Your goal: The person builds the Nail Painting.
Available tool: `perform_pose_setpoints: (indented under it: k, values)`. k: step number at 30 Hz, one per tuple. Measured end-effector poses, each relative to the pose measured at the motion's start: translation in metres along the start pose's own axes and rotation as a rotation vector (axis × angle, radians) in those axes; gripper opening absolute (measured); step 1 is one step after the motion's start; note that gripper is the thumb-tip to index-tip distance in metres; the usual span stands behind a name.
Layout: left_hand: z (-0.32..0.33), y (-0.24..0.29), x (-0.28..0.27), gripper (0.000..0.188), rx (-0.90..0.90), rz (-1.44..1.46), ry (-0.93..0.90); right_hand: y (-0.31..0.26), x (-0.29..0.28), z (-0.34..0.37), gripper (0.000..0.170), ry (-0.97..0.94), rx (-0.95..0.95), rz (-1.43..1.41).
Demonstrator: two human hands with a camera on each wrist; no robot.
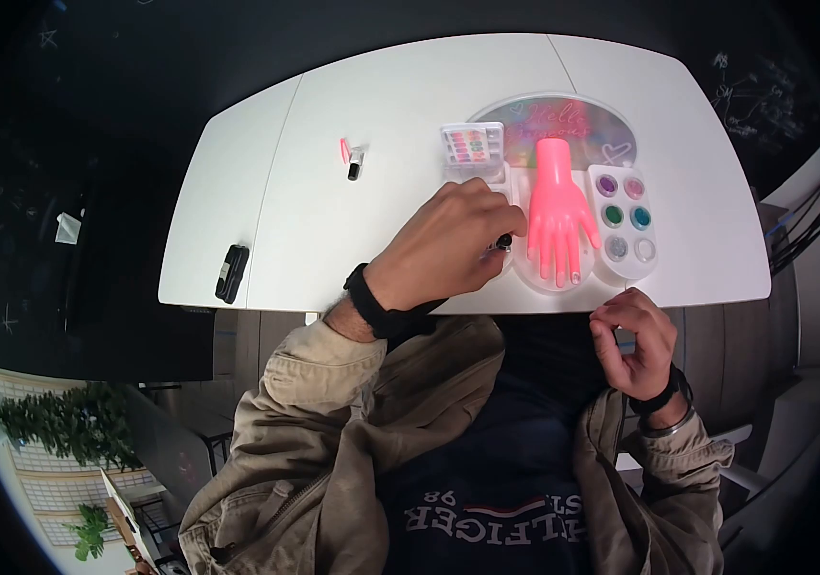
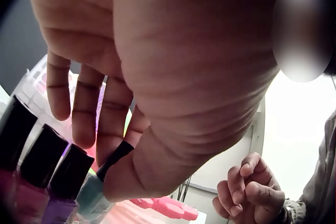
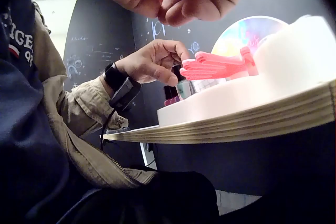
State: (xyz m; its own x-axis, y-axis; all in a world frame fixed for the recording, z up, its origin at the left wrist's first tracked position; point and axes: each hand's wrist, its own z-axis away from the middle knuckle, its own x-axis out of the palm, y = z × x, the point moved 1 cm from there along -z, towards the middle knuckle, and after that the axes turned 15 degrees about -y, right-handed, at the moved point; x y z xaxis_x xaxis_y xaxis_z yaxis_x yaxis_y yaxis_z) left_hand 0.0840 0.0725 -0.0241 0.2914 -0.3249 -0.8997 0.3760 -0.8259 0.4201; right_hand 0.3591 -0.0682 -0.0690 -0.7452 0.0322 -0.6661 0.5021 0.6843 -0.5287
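My left hand [image 1: 450,235] is at the left side of the white stand, beside the pink practice hand [image 1: 556,206]. Its thumb and fingers pinch the black cap of a grey-teal nail polish bottle [image 2: 90,198]. More nail polish bottles [image 2: 30,195], pink and purple with black caps, stand in a row next to it. The practice hand lies palm down, fingers toward me, with one nail [image 1: 576,278] looking silvery. Near the table's front edge hovers my right hand [image 1: 642,345], its fingers loosely curled and nothing visible in them.
Right of the practice hand, a white tray [image 1: 652,251] holds several glitter pots. Behind stands an oval holographic board [image 1: 611,129]. A clear nail case [image 1: 472,149] sits at its left. Farther left on the white table [image 1: 333,249] are a small bottle [image 1: 354,163] and a black object [image 1: 231,274].
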Motion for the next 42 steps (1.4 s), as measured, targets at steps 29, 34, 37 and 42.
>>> perform_pose_setpoints:
  k: [29, 34, 37, 42]
  values:
    - [0.092, -0.162, -0.043, 0.024, -0.656, -0.099, 0.271, -0.001, 0.000, 0.000, 0.022, -0.002, -0.003, -0.007]
    - [0.090, -0.180, -0.027, 0.032, -0.810, -0.170, 0.205, -0.001, 0.000, -0.001, 0.022, -0.015, -0.001, 0.002]
    - [0.082, -0.179, -0.018, 0.026, -0.884, -0.189, 0.251, -0.001, -0.001, 0.000, 0.022, -0.016, 0.012, 0.003]
    - [0.083, -0.191, -0.013, 0.022, -0.883, -0.249, 0.327, -0.001, -0.002, 0.000, 0.022, -0.007, 0.004, -0.006]
